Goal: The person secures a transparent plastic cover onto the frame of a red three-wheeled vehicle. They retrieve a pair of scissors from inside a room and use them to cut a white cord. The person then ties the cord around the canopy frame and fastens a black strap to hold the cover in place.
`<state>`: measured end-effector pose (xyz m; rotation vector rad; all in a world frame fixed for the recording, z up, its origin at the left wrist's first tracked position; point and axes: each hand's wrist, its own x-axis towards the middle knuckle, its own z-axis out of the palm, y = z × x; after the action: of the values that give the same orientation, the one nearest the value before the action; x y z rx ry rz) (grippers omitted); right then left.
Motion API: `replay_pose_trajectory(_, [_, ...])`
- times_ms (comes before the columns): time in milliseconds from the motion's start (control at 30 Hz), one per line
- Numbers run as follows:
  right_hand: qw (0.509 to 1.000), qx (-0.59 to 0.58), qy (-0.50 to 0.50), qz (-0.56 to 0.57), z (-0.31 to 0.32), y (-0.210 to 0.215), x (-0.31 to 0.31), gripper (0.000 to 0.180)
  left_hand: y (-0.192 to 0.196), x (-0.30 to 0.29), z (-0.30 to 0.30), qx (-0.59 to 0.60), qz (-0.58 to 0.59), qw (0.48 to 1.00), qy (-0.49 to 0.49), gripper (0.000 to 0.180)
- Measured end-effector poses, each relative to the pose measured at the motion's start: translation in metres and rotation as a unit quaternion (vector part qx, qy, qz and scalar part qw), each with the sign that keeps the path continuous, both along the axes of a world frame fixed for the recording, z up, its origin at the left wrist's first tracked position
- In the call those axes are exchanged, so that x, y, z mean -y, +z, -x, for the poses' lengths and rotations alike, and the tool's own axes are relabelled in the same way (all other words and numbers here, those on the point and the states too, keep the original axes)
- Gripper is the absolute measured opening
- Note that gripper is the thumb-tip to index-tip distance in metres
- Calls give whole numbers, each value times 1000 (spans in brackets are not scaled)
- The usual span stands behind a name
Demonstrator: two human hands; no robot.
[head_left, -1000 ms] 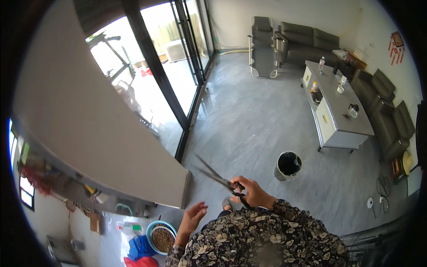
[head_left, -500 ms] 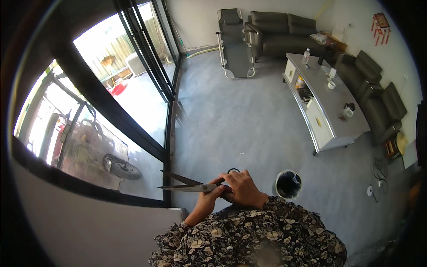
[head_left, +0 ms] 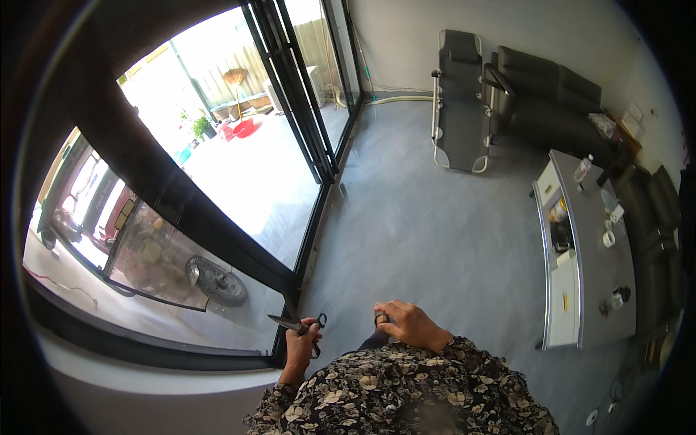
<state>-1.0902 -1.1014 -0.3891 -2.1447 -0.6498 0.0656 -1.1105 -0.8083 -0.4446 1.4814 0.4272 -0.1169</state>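
Note:
My left hand [head_left: 300, 344] is closed round a pair of scissors [head_left: 285, 323] beside the black door frame. The blades point to the left, slightly apart, and the dark handle loops stick out on the right of my fingers. Apart from it, in front of my body, my right hand [head_left: 415, 326] has its fingers curled and pinches a small dark ring-shaped thing [head_left: 380, 317]. What kind of thing that is does not show clearly, as my fingers cover part of it.
Black-framed sliding glass doors [head_left: 217, 217] run along the left, with a wheeled vehicle [head_left: 217, 281] outside. Ahead stand a folding lounger [head_left: 460, 101] and a dark sofa [head_left: 536, 94]. A low cabinet [head_left: 594, 254] with a bottle [head_left: 583, 168] and cups stands at the right.
My hands were together at the scissors and are now apart, the left one carrying the scissors leftward. The view has turned left, and the bucket on the floor is out of sight.

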Motion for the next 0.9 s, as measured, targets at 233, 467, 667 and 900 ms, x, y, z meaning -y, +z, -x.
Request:
replay_pose_trajectory(233, [995, -74, -59, 12, -188, 4, 58, 37, 2, 49, -213, -31, 17, 999, -36, 17])
replay_pose_trajectory(467, [967, -114, -216, -67, -343, 5, 143, 29, 24, 118, -425, 17, 53, 988, -141, 17])
replay_pose_trajectory(667, [946, -226, -216, -86, -474, -51, 209, 31, 4, 151, -550, 54, -80, 986, -132, 15])
replay_pose_trajectory(900, [967, -199, -120, -107, -721, -29, 245, 29, -3, 167, -641, 29, -155, 988, -2, 21])
